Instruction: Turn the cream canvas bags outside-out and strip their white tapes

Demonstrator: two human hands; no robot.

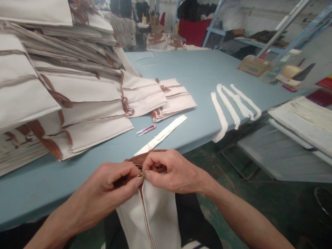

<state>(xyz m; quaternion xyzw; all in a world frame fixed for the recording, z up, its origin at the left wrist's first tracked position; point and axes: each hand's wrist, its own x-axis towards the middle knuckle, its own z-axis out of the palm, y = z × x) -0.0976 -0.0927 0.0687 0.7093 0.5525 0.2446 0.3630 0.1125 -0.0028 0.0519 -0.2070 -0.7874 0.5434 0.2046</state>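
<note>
A white fabric piece with brown trim hangs over my lap at the table's front edge, a brown-edged seam running down its middle. My left hand pinches the top of that seam between thumb and forefinger. Right beside it, my right hand pinches the same spot, the fingertips of both nearly touching. A brown band shows behind my fingers. Anything small between the fingertips is too hidden to name. Just beyond my hands lie a white strip and pink thread snips.
Tall stacks of white pieces with brown trim fill the left of the blue-covered table. Several white strips lie at the right edge, some hanging over. A cardboard box sits at the far right. A rack with white sheets stands right.
</note>
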